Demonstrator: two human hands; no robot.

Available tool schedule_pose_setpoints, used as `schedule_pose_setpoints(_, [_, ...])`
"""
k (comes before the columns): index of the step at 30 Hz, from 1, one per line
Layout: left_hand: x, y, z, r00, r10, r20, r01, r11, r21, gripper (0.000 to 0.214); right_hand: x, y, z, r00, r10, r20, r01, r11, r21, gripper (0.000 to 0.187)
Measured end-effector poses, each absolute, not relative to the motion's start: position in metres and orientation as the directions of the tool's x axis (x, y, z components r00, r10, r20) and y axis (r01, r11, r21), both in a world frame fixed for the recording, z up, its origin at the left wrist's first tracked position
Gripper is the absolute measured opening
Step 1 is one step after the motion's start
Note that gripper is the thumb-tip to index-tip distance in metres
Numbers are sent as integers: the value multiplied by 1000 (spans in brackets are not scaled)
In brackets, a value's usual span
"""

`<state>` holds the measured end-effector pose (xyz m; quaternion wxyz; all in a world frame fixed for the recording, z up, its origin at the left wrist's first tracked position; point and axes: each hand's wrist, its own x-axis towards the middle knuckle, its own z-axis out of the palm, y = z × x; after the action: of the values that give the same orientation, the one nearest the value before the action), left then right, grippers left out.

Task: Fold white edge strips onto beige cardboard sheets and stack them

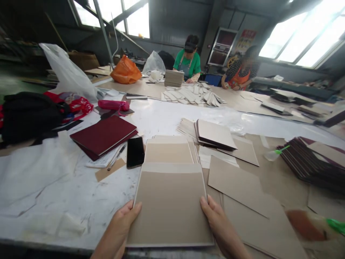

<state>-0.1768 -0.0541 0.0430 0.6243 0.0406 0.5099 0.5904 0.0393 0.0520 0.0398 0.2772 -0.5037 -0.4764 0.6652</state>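
Observation:
I hold a tan cardboard panel (170, 205) with a pale strip along its far edge, low and close to me over the table. My left hand (122, 225) grips its near left edge, fingers curled round it. On the near right edge my right hand (219, 223) grips the same panel. Just beyond lies another similar panel (168, 151) on a stack. A black phone (135, 151) rests to the left of that stack.
Dark red book covers (104, 136) and a pen (117, 155) lie at left. Loose cardboard sheets (234, 183) and a dark stack (309, 162) spread to the right. Bags (29, 115) sit at far left. Two people (188, 63) work at the far side.

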Motion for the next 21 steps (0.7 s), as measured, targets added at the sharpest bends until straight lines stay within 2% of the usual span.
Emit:
schedule_pose_setpoints(6, [-206, 13, 68, -338, 785, -519, -588, 255, 768, 26, 7, 128, 70, -377, 905, -197, 189, -134, -973, 29])
schedule_pose_setpoints(9, [-215, 47, 75, -405, 764, -503, -542, 242, 805, 20, -4, 165, 70, -354, 930, -96, 300, 16, -954, 26])
schedule_pose_setpoints(12, [-222, 73, 69, -424, 757, -497, -508, 255, 823, 16, -3, 185, 63, -328, 944, -31, 459, 131, -878, 26])
schedule_pose_setpoints(17, [-229, 93, 53, -423, 749, -510, -464, 304, 832, 16, 27, 178, 56, -265, 964, -12, 633, 165, -756, 28])
schedule_pose_setpoints(21, [-230, 95, 51, -416, 743, -524, -443, 338, 830, 16, 72, 150, 51, -270, 960, 79, 764, 264, -589, 25])
